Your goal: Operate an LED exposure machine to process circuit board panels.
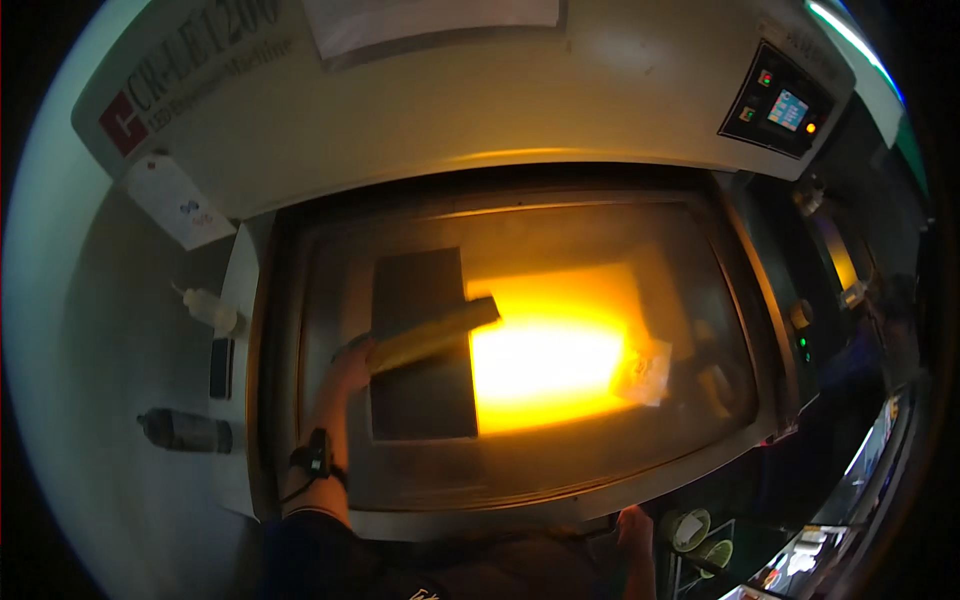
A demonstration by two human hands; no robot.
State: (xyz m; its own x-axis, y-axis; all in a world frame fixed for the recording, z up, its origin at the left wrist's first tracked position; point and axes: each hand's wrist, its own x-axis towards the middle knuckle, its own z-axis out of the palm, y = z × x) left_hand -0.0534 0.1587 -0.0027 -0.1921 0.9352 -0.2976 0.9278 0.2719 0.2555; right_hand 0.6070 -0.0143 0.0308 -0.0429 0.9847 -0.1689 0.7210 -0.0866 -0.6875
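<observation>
My left hand [352,364] grips one end of a long, flat, yellowish bar [430,336], whose kind I cannot make out. The bar slants up to the right across a dark rectangular sheet [422,405], its far end beside a glowing yellow-white window [545,365]. Whether the bar touches the sheet is unclear. A black band with a small device circles my left wrist. My right hand [634,527] hangs low, by the machine's front edge, its fingers too blurred to read. A crumpled pale piece [648,373] lies at the glowing window's right side.
A big machine cover [450,110] with a control panel [780,105] rises behind the bed. On the left ledge are a squeeze bottle [210,310], a phone-like slab [221,368] and a dark bottle [185,431]. Round rolls [690,530] stand at lower right.
</observation>
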